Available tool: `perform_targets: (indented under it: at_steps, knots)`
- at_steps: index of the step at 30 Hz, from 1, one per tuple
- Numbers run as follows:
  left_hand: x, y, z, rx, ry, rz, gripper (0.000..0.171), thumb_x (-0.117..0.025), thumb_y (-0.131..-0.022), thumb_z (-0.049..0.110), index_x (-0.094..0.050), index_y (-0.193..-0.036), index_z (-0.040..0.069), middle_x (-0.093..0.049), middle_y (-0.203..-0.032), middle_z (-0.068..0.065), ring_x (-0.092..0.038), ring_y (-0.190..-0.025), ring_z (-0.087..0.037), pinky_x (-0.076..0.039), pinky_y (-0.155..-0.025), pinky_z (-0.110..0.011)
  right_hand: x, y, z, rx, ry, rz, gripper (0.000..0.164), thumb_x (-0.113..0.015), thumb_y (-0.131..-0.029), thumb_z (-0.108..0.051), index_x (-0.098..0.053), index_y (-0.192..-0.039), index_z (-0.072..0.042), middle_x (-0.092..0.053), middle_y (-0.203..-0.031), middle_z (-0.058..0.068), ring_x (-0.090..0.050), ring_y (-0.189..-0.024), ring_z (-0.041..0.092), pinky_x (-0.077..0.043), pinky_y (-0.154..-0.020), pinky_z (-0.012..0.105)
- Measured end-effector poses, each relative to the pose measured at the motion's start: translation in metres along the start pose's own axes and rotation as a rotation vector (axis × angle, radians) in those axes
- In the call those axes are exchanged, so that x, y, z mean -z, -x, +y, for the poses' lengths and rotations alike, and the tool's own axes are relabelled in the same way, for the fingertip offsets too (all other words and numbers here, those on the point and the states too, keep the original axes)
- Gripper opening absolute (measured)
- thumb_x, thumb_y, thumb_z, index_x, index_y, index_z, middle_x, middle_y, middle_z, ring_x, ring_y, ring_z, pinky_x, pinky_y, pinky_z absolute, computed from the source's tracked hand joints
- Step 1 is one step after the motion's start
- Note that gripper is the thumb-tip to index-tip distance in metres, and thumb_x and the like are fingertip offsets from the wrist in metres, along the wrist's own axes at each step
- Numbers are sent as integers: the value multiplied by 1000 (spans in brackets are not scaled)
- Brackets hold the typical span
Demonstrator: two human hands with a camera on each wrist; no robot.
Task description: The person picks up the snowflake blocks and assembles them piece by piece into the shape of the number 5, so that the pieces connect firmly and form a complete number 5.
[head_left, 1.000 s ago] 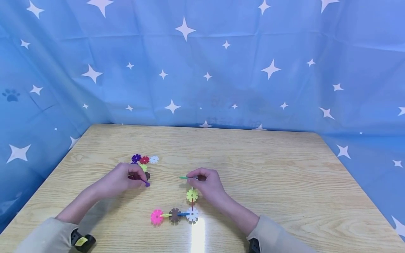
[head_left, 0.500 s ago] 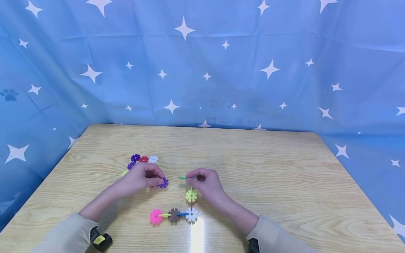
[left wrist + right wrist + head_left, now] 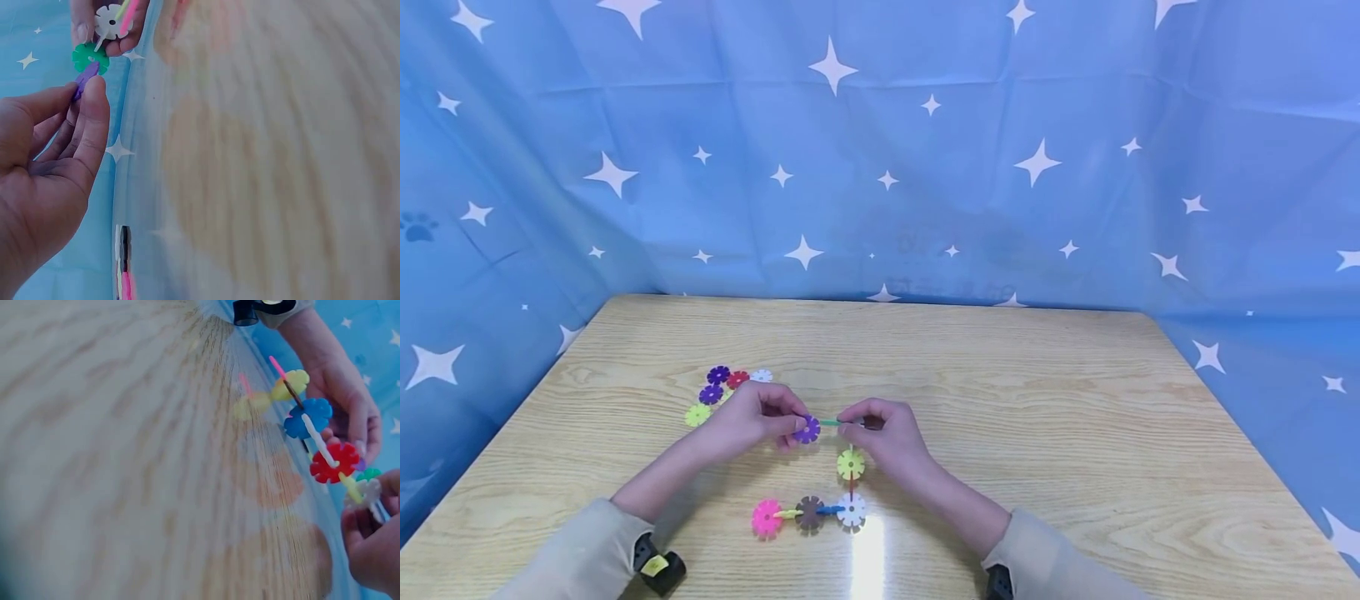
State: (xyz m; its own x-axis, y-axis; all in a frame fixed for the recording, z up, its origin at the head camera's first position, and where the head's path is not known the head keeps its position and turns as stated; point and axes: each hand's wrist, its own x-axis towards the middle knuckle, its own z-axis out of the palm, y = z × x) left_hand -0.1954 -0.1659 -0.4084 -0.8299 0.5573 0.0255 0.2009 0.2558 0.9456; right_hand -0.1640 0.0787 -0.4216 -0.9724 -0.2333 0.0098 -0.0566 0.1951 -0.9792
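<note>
Between thumb and fingers, my left hand (image 3: 752, 425) pinches a purple notched plastic disc (image 3: 807, 430). Its rim meets the edge of a green disc (image 3: 90, 57), seen edge-on in the head view. My right hand (image 3: 887, 437) pinches a white notched disc (image 3: 112, 22) beside the green one, at the end of a linked chain. From there the chain runs toward me through a yellow disc (image 3: 851, 464) and a red disc (image 3: 335, 463) to a white corner disc (image 3: 852, 512). It then turns left through blue (image 3: 831, 509), brown (image 3: 810, 514) and yellow-green discs to a pink disc (image 3: 767, 518).
Loose discs lie at the left back of the wooden table (image 3: 1000, 392): purple (image 3: 711, 394), red (image 3: 738, 379), white (image 3: 762, 377) and yellow-green (image 3: 697, 415), partly behind my left hand. A blue star-patterned curtain (image 3: 880, 167) hangs behind the table.
My left hand has moved right with the purple disc, from beside the loose discs to the green disc. The right hand has stayed almost still at the chain.
</note>
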Motion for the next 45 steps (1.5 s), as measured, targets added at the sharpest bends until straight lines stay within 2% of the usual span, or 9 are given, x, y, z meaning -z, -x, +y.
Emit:
perform_targets:
  at_steps: [8,17,28,38,45]
  knots:
    - [-1,-1,-1,-2,40,2,12,-68,-95,0,-70,-105,-7,-73,-87,-14,-70,-72,-25,-62,-66,-40,1,2,-1,13,-6,-20,15,-75,-88,-8,-76,-102,-2,-72,-96,4,-64,-85,18,-54,-77,29]
    - [0,-1,5,20,36,19,12,-70,-94,-1,-74,-103,-7,-73,-88,-14,-70,-71,-22,-62,-68,-36,-1,1,-4,4,-43,-51,17,-78,-87,-8,-78,-102,0,-75,-104,9,-70,-90,19,-58,-84,30]
    - [-1,-2,8,28,4,23,13,-69,-95,0,-73,-105,-6,-73,-89,-14,-69,-72,-22,-61,-68,-34,-1,1,-4,1,-26,-38,15,-76,-87,-6,-76,-101,-1,-72,-91,5,-65,-80,17,-55,-75,29]
    - [-1,-2,6,23,5,27,17,-69,-94,-1,-72,-109,-7,-73,-92,-14,-69,-75,-23,-61,-69,-34,-1,2,-4,-2,-30,-25,17,-76,-86,-6,-75,-102,1,-72,-93,6,-65,-82,16,-54,-77,30]
    - [-1,-1,6,34,41,25,17,-69,-93,-2,-71,-109,-9,-73,-93,-16,-70,-76,-23,-62,-71,-35,-2,2,-5,-11,-27,-31,29,-78,-86,-7,-72,-114,0,-70,-105,7,-65,-90,18,-56,-80,32]
